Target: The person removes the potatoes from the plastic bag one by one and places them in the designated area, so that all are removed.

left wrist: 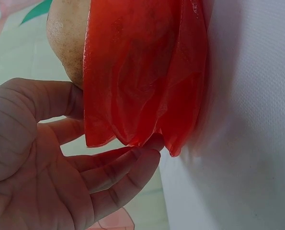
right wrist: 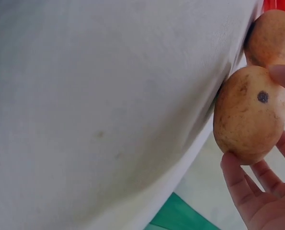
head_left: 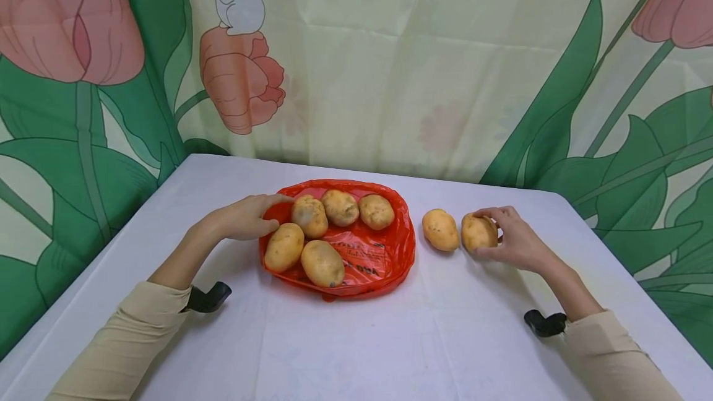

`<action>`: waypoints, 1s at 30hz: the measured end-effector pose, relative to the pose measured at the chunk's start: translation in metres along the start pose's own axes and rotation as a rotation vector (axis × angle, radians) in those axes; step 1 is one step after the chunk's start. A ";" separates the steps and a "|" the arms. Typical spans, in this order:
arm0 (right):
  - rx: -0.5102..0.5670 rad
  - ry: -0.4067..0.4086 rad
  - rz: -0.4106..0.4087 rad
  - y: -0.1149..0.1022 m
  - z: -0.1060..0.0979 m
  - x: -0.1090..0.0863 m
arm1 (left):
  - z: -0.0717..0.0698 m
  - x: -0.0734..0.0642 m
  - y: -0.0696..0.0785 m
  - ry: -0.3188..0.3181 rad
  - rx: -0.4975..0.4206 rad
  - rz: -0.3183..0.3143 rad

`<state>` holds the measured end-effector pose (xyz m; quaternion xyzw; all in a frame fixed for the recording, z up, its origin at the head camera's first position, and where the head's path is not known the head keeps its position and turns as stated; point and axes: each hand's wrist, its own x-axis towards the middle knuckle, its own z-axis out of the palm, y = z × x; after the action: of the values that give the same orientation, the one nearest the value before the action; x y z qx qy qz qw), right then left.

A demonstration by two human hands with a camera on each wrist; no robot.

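The outermost potato (head_left: pixel 476 234) sits in the right hand (head_left: pixel 515 240), whose thumb and curled fingers hold it from opposite ends; gripping it lengthwise like this probably stops so rounded a shape from rolling away. In the right wrist view a dark spot (right wrist: pixel 262 97) shows on its skin between those fingers, and its underside seems to rest on the white tablecloth (head_left: pixel 356 339), which likely takes some of its weight. Just past the right thumb, on the side toward the left hand (head_left: pixel 245 218), lies a second potato (head_left: pixel 440 230), untouched by any finger; whether it touches the held one I cannot tell. Farther from the right fingers is a red plastic bag (head_left: pixel 405 252), spread wide with its rim standing up, which probably helps keep five potatoes (head_left: pixel 322 263) together inside. The left thumb and fingers are parted wide at the bag's side edge and hold no potato; in the left wrist view a fingertip touches the red film, perhaps to steady it. One of the five lies just beyond the left thumb, another just past the left fingertips, and the rest farther off toward the right hand. Well beyond all the fingers hangs a tulip-print curtain (head_left: pixel 356 91).
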<state>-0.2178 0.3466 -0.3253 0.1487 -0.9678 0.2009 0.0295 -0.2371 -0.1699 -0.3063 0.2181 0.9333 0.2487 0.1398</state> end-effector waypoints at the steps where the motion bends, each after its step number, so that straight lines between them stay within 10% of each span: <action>1: 0.000 -0.004 -0.002 0.000 0.000 0.000 | 0.000 0.000 0.000 0.001 0.002 0.002; 30: 0.014 0.025 -0.005 -0.011 0.000 -0.006 | 0.001 0.000 -0.002 0.032 0.036 0.041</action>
<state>-0.2091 0.3383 -0.3216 0.1487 -0.9656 0.2095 0.0410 -0.2378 -0.1711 -0.3084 0.2358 0.9350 0.2382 0.1158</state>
